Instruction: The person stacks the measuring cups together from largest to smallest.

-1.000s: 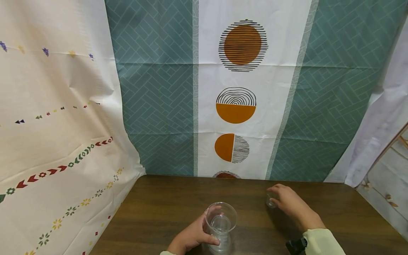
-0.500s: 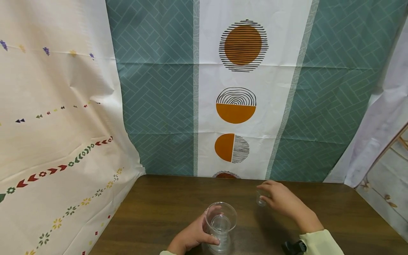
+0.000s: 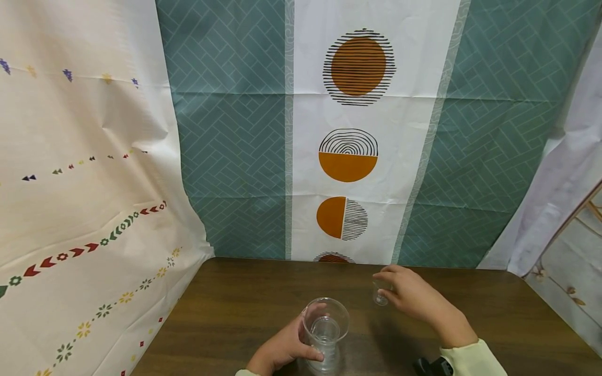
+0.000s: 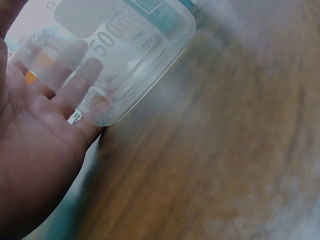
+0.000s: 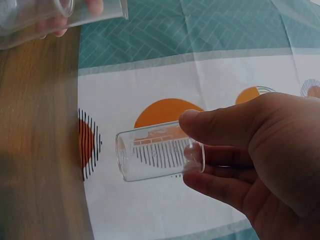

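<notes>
My left hand (image 3: pixel 293 342) holds a large clear beaker (image 3: pixel 331 360) standing upright at the front of the brown table, its thumb across the near side. In the left wrist view, printed volume marks show on the beaker (image 4: pixel 135 65), and the fingers of the left hand (image 4: pixel 40 135) show through its wall. Farther back and to the right, my right hand (image 3: pixel 414 295) pinches a small clear beaker (image 3: pixel 380 297) near its top. Seen from the right wrist, the small beaker (image 5: pixel 155 152) has faint printing, with the thumb on one side and fingers on the other.
The wooden table (image 3: pixel 226 313) ends at a hanging teal and white cloth (image 3: pixel 235 156) with orange circles. A cream patterned cloth (image 3: pixel 84 219) hangs along the left. A pale curtain (image 3: pixel 555 172) is on the right.
My right hand has moved left across the table with the small beaker, slowing in the last half second. The left hand and the large beaker have stayed in place.
</notes>
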### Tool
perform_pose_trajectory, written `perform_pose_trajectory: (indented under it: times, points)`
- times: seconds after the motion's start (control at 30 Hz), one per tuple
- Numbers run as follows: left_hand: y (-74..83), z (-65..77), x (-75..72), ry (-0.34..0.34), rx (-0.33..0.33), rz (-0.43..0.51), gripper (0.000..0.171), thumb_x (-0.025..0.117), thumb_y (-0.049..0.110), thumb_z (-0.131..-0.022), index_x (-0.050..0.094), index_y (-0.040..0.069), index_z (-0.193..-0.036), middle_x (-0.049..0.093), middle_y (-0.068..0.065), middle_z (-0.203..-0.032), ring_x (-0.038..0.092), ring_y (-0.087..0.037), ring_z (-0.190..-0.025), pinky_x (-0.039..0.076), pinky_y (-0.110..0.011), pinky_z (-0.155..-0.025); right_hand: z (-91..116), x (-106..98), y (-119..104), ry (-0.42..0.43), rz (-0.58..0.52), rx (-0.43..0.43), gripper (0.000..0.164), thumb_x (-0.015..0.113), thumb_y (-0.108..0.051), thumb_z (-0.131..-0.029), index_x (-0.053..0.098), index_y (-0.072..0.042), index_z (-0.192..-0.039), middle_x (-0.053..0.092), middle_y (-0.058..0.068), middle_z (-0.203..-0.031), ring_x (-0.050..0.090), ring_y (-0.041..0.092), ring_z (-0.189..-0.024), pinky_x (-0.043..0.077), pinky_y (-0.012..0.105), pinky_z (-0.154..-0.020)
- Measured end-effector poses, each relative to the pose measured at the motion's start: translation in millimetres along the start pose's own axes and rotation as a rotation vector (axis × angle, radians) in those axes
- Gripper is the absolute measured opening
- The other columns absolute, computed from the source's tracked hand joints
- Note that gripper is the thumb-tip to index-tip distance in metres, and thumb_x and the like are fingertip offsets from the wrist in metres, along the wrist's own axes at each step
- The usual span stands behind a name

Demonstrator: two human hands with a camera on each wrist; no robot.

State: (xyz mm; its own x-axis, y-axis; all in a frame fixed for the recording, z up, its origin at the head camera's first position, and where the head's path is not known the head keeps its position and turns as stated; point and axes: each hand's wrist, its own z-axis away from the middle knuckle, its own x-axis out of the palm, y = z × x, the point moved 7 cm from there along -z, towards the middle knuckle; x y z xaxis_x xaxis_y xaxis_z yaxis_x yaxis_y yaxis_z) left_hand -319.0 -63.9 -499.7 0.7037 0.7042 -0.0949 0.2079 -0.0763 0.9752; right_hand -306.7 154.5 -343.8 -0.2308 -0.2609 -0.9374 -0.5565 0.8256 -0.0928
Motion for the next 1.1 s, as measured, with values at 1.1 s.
perform_pose_trajectory:
  times: [1.1]
  points:
    - [2.9,-2.0,0.3,-0.026,0.057,-0.005,0.092,0.085,0.014,-0.073,0.03,0.017,-0.147,0.037,-0.02,-0.149,0.046,-0.009,-0.128,0.039,-0.02,-0.103,-6.5,-17.2,-45.4,0.057,-0.014,-0.132,0.029,0.073,-0.016,-0.085,0.069,-0.009,-0.114,0.066,0.002,-0.108,0.063,0.017,-0.094,0.053,0.036,-0.081]
